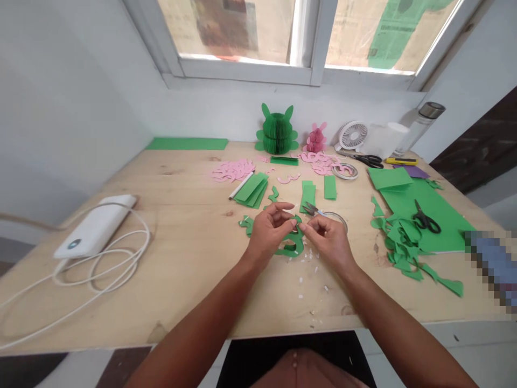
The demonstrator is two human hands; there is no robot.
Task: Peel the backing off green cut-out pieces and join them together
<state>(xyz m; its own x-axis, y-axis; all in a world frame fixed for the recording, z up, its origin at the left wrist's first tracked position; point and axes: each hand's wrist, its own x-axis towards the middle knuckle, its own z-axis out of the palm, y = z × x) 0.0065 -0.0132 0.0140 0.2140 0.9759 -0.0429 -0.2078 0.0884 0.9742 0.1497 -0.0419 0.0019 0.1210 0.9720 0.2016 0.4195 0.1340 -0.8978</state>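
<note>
Between my two hands is a curvy green paper cut-out [298, 247], pinched near its top edge. My left hand [269, 231] has thumb and fingers closed on it from the left. From the right, the fingertips of my right hand [329, 240] are closed at the same edge. Small scissors [310, 208] point up and left just beyond my right hand; whether that hand touches them I cannot tell. A tape roll [338, 217] shows partly behind the right fingers. More green cut-out pieces [247, 223] lie by my left hand, and small white paper bits [301, 280] are scattered below.
Green paper scraps [402, 237], black scissors [426, 218] and a green sheet [440, 210] lie right. Pink cut-outs [234, 170], a green honeycomb paper figure [277, 132] and a small pink one [315, 139] stand behind. A white power bank [97, 223] with cables is left.
</note>
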